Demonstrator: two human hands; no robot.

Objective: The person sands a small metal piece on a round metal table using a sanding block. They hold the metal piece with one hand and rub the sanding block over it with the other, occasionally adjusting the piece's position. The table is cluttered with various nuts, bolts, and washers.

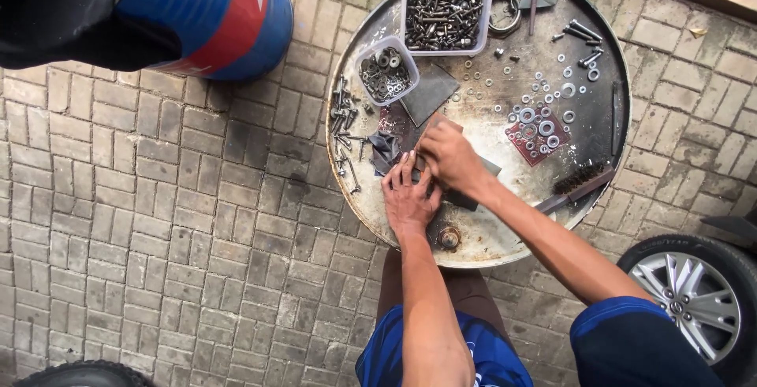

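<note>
Hands meet near the front edge of a round metal drum top [599, 80] that serves as a workbench on brick paving [158, 221]. The left hand [408, 198] lies palm down, fingers spread and pointing away from the body, pressing flat on a dark sheet of abrasive paper [461, 198] that lies on the drum top. The forearm runs almost straight up from the person's lap. The right hand [449, 154] comes in from the right at a slant, wrist bent, knuckles up, fingers curled down over something small at the far end of the left fingers; what it pinches is hidden under the hand, so I cannot tell whether it grips anything. The two hands touch, the right overlapping the left fingertips.

Just left of them lies a crumpled grey rag [385, 150] and a scatter of loose bolts [344, 115]. Farther back stands a small clear tub of washers [385, 72] and a larger clear tub of dark bolts [445, 7]. To the right, a red square patch [538, 136] carries several washers, with more strewn about it. A wire brush [582, 182] lies near the right forearm. A blue and red barrel [213, 13] stands at upper left, and a car wheel [694, 296] shows at lower right.
</note>
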